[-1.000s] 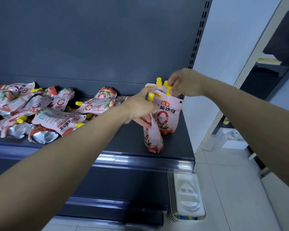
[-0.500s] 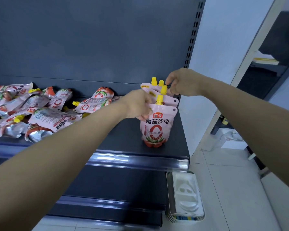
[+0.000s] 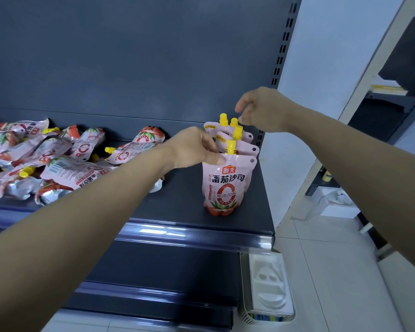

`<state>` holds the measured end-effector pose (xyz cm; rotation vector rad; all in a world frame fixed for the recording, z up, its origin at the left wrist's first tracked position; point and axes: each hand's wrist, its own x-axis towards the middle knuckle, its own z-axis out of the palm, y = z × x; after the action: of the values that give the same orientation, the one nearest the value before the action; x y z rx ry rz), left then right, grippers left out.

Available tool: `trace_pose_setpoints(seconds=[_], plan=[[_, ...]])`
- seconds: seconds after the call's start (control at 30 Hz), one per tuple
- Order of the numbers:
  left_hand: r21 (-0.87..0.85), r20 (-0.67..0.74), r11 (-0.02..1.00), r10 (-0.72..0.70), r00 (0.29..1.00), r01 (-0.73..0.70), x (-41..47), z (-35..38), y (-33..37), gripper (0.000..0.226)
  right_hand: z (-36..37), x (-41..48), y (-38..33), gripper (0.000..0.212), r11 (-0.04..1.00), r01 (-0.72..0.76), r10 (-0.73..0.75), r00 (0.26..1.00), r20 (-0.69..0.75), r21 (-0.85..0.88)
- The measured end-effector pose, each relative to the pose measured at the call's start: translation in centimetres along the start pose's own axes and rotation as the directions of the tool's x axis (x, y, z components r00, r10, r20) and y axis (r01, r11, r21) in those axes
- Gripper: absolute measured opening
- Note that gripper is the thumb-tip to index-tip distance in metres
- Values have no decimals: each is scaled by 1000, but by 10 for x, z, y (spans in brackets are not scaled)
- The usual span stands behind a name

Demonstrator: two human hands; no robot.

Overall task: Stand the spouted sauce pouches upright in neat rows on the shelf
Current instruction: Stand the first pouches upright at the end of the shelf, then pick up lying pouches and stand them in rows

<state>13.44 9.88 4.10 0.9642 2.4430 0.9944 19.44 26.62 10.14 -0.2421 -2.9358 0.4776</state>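
Now the front pouch (image 3: 225,185) is being settled at the head of a single file at the right end of the shelf (image 3: 182,204). It is stood upright on its base, label outward, close in front of three other pouches (image 3: 246,140) lined up behind it toward the back panel. Of those, only the tops and yellow caps are seen. Its upper left corner is pinched by the left hand (image 3: 197,149): the thumb is laid on the front face just below the top seam and the other fingers are curled behind. The right hand (image 3: 261,111) is held above the rear caps, fingers loosely curled, with a gap left between thumb and forefinger. Nothing is gripped by it. The thumb tip is just beside one cap (image 3: 234,121), and whether that cap is touched cannot be told.

The step in hand is judged to be the placing and steadying of this fourth pouch. Most of the task is left, since a heap of pouches (image 3: 58,164) is lying flat and tangled at the left of the shelf, well apart from the file. Next, a gentle release is called for, so that the soft pouch is not tipped forward. Then a pouch is to be taken from the heap, turned cap upward, and a second file begun just beside the first.
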Motion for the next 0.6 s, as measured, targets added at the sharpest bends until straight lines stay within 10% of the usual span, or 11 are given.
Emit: trace_pose_setpoints(seconds=[0.23, 0.6], plan=[[-191, -141, 981, -9, 990, -19, -13, -57, -14, 17, 0, 23, -40, 26, 992, 121, -119, 989, -86, 24], [14, -278, 982, -178, 944, 190, -23, -129, -119, 15, 58, 93, -124, 26, 986, 169, -167, 981, 94, -9]])
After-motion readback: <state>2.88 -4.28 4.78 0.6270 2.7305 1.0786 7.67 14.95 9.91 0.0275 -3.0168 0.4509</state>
